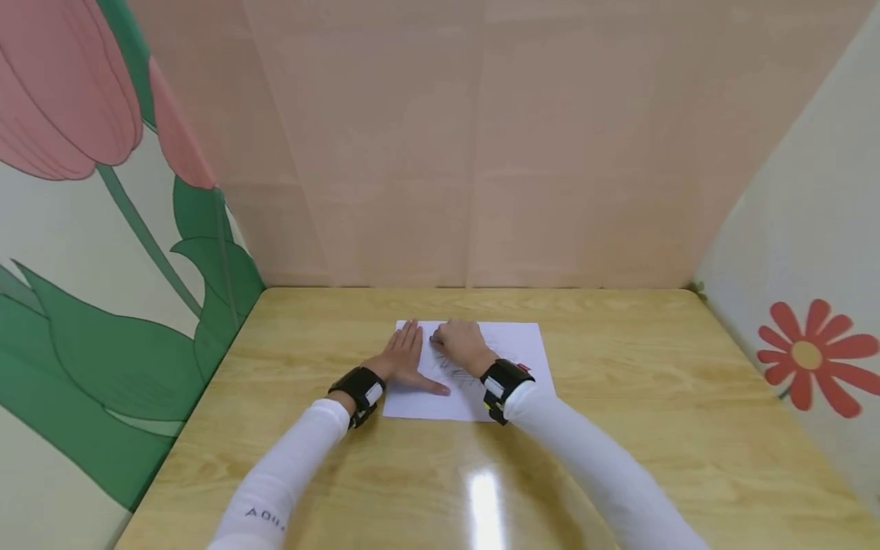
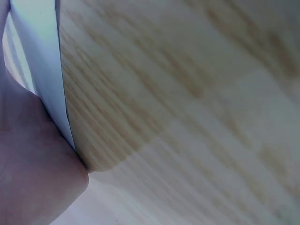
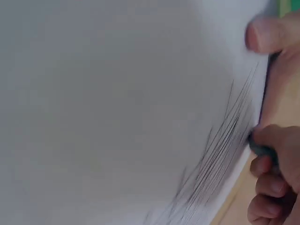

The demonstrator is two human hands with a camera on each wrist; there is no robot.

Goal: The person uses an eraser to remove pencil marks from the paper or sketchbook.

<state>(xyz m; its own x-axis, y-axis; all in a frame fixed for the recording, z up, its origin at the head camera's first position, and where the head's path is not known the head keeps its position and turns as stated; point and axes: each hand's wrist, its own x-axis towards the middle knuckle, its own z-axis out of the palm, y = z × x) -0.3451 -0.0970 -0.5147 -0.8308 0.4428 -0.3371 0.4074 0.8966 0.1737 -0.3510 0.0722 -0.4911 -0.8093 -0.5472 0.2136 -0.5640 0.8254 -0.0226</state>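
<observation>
A white sheet of paper (image 1: pixel 519 336) lies on the wooden table, with many thin dark strokes (image 3: pixel 218 152) across it. My left hand (image 1: pixel 407 363) rests flat on the sheet's left side, fingers pointing away and thumb stretched to the right. Just right of it, my right hand (image 1: pixel 462 344) is over the paper with curled fingers. Between thumb and fingers it pinches a small dark grey-green piece (image 3: pixel 263 149), mostly hidden by the hand; its exact kind is unclear. In the left wrist view, only part of the left hand (image 2: pixel 40 164) shows beside the paper's edge.
The light wooden table (image 1: pixel 309 458) extends around the sheet on all sides. A plain pinkish wall (image 1: pixel 474 153) stands behind it, with flower-painted walls left and right. Each wrist carries a black band (image 1: pixel 505 380); a small red patch (image 1: pixel 524 367) shows near the right one.
</observation>
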